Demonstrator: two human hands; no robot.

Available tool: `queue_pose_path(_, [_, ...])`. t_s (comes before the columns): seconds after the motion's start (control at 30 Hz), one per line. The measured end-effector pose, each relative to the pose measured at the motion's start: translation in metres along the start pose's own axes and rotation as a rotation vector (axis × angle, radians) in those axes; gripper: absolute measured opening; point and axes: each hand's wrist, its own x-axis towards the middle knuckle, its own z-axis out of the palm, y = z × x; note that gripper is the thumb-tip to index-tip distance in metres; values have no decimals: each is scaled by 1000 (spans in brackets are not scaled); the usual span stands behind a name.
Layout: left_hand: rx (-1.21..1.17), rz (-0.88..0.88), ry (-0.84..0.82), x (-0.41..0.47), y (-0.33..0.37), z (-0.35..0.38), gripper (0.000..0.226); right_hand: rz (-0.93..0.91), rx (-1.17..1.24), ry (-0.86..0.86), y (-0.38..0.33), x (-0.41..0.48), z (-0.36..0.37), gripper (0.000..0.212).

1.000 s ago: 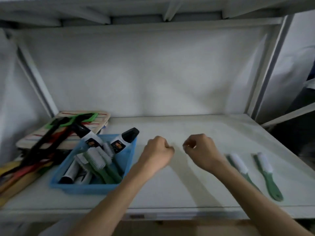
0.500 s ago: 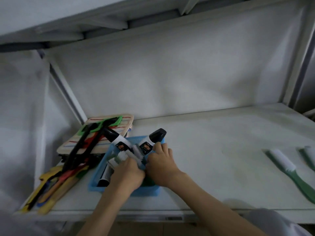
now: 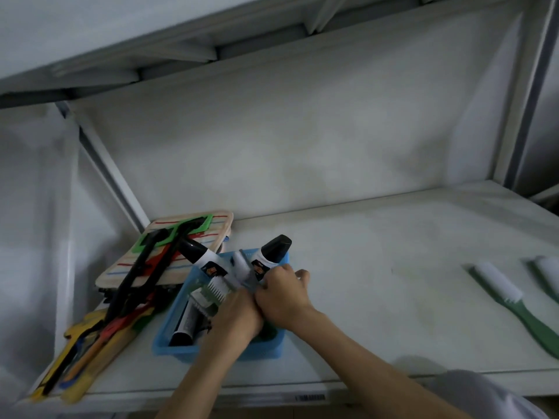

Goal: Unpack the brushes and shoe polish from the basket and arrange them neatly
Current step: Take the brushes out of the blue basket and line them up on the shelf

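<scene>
Since the frame 1 second earlier, both hands had left the bare middle of the shelf, where they were loosely fisted, and had moved into the blue basket (image 3: pixel 169 347) at the left; the view had also swung left, so the 2 brushes laid out earlier now sat at the right edge.

Left hand (image 3: pixel 234 319) was inside the basket, fingers curled down among the contents beside a white-bristled brush head (image 3: pixel 213 293). Whether it was gripping that brush could not be told, as the fingertips were hidden. Right hand (image 3: pixel 282 293) was pressed against the left hand at the basket's right side, fingers closed around items near the lower end of a white polish tube (image 3: pixel 266 257) with a black cap; the exact item held could not be told.

A second polish tube (image 3: pixel 201 257) leaned out over the basket's far left rim, and a third tube (image 3: pixel 186 323) lay flat inside.

On the white shelf (image 3: pixel 378 267), 1 green-handled brush (image 3: pixel 511 300) lay well apart to the right, with another brush (image 3: pixel 547 273) just beyond it, partly cut off by the frame.

Left of the basket sat a striped wooden board (image 3: pixel 211 228) with black and green tools across it, and coloured sticks (image 3: pixel 81 355) nearer the front edge.
</scene>
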Motion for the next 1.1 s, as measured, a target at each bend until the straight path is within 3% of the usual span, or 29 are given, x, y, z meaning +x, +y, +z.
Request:
queue_pose_path(0.17, [-33,-16,-35,-5,18,-3,31,106,359,170,14,-12,-50,18])
queue_pose_path(0.23, [-95,-15,25,-13,24,-15,29,146,435,227,37,-18,-80,18])
queue_pose_path(0.33, [-169,23,146,-30,31,-38,17,247,374,234,80,-29,-124,15])
queue_pose_path(0.53, [-425,105,231,-27,81,-37,34,454,99,213,157,-61,-170,13])
queue_pose_path(0.67, [-611,192,-97,-27,134,11,28,569,-29,143,183,-87,-187,20])
queue_pose_path(0.77, [-617,189,-350,-37,165,51,21,645,-67,97,195,-96,-188,21])
queue_pose_path(0.93, [-559,140,-385,-51,200,76,25,707,-78,133,202,-104,-178,13])
queue_pose_path(1.1, [-294,340,-346,-60,219,83,31,688,-205,113,203,-106,-167,15])
